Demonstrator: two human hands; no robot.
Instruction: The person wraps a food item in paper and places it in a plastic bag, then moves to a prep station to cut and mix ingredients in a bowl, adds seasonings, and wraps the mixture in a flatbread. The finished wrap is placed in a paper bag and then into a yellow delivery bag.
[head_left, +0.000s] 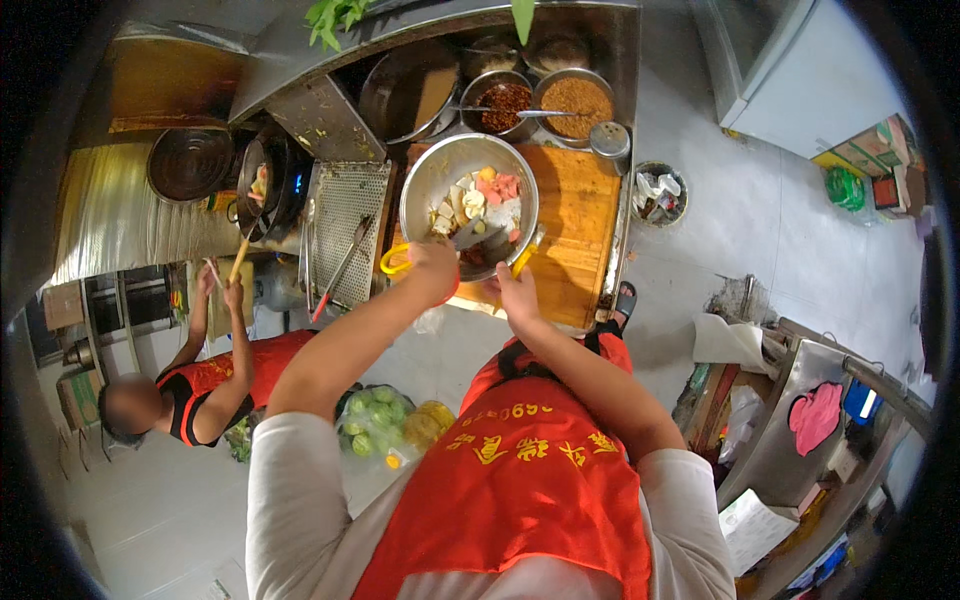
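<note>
My left hand (433, 268) grips scissors (469, 235) with a yellow loop handle, their metal blades reaching over a stainless steel bowl (414, 180). Inside the bowl lie pink pieces (504, 189), pale sliced chunks (444, 214), a white granular heap (504, 216) and something dark red low down. By the bowl's lower right rim, my right hand (519, 294) holds a slim yellow item (525, 259); what it is cannot be made out. The bowl rests on a wooden cutting board (574, 217).
Behind the bowl stand a pot of chili flakes (504, 103), a pot of tan crumbs (576, 105) and a metal shaker (610, 141). Red-handled tongs (343, 262) lie on a perforated tray (337, 199). At left, a co-worker (247, 375) handles a wok (259, 180). A bin (660, 196) stands right.
</note>
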